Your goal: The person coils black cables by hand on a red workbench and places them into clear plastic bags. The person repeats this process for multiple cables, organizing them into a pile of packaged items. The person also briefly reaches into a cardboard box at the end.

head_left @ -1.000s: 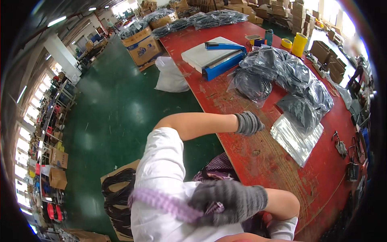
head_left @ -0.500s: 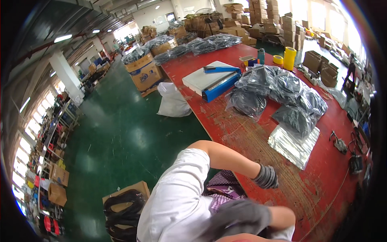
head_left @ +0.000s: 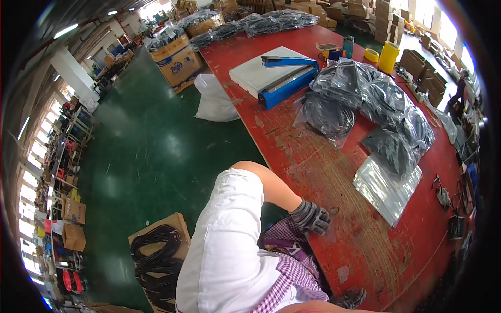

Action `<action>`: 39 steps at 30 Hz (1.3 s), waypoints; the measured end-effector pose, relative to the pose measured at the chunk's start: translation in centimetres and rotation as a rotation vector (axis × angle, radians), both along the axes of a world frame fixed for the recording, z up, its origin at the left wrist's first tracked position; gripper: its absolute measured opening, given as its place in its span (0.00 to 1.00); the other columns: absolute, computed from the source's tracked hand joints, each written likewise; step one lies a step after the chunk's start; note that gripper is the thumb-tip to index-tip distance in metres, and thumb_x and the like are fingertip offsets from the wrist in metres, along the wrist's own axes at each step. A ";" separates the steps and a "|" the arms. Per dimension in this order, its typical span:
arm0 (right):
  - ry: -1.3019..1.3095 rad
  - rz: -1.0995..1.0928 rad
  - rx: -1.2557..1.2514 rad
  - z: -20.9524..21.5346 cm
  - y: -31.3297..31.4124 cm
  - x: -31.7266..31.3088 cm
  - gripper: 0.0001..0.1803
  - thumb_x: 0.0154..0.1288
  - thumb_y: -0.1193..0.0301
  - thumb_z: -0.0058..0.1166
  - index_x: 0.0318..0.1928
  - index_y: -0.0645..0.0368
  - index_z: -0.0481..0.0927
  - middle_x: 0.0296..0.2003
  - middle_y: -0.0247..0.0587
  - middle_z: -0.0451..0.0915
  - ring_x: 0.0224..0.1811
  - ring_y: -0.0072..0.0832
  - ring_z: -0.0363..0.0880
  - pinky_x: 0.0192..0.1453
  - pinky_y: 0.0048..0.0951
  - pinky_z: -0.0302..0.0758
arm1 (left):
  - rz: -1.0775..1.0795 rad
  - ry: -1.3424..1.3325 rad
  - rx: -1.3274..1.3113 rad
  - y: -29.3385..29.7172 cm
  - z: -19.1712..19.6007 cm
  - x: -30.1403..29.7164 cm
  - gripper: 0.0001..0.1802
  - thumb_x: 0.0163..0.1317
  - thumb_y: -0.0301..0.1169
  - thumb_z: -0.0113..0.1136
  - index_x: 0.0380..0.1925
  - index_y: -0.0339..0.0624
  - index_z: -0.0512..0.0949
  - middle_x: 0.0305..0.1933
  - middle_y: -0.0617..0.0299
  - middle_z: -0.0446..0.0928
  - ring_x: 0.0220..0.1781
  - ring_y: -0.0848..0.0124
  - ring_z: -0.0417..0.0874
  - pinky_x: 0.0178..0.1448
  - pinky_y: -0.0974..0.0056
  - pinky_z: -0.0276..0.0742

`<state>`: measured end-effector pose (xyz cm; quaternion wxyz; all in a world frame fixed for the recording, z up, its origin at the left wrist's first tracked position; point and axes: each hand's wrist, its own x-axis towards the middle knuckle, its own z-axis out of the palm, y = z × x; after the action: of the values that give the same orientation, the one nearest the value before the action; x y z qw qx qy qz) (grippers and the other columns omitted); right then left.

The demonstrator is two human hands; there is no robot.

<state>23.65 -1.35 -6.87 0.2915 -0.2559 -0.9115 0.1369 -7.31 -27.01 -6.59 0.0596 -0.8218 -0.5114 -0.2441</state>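
Head view, red table [head_left: 365, 245], green warehouse floor [head_left: 156, 151], gloved left hand [head_left: 311, 216] curled at table edge, holding nothing.

1 head-worn fisheye view looks steeply down, close over the red table [head_left: 334, 172] edge.

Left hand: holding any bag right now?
No. The gloved left hand rests empty on the edge of the red table, apart from the clear bags.

Glossy green concrete floor [head_left: 151, 151]; long red worn tabletop [head_left: 365, 235]; white pillar [head_left: 73, 73]; ceiling strip lights [head_left: 65, 30]; stacked brown cardboard boxes [head_left: 365, 8] at rear.
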 end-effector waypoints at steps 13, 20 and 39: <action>-0.107 -0.112 0.089 -1.5 0.4 -4.0 0.13 0.62 0.69 0.48 0.45 0.61 0.73 0.43 0.47 0.74 0.48 0.41 0.72 0.54 0.36 0.68 | 0.072 -0.258 0.043 -1.0 -2.1 -2.1 0.20 0.49 0.47 0.57 0.30 0.40 0.74 0.38 0.49 0.72 0.42 0.52 0.73 0.48 0.49 0.69; -0.130 -0.135 0.108 -1.6 0.9 -4.8 0.13 0.61 0.69 0.48 0.45 0.61 0.73 0.44 0.47 0.74 0.49 0.42 0.71 0.55 0.37 0.67 | 0.095 -0.252 -0.024 -0.9 -1.7 -2.3 0.19 0.48 0.45 0.57 0.32 0.41 0.73 0.40 0.51 0.71 0.44 0.53 0.73 0.51 0.50 0.67; -0.210 -0.359 0.099 2.5 -1.1 -2.0 0.13 0.57 0.71 0.48 0.44 0.58 0.74 0.47 0.49 0.74 0.52 0.45 0.70 0.58 0.41 0.66 | 0.063 -0.267 -0.243 -0.4 1.7 -3.0 0.22 0.45 0.45 0.58 0.38 0.44 0.73 0.44 0.53 0.71 0.46 0.56 0.72 0.51 0.51 0.67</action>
<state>21.65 -2.47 -4.40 0.2268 -0.4123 -0.8823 0.0103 -10.32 -27.38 -4.89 -0.1009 -0.7668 -0.5662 -0.2852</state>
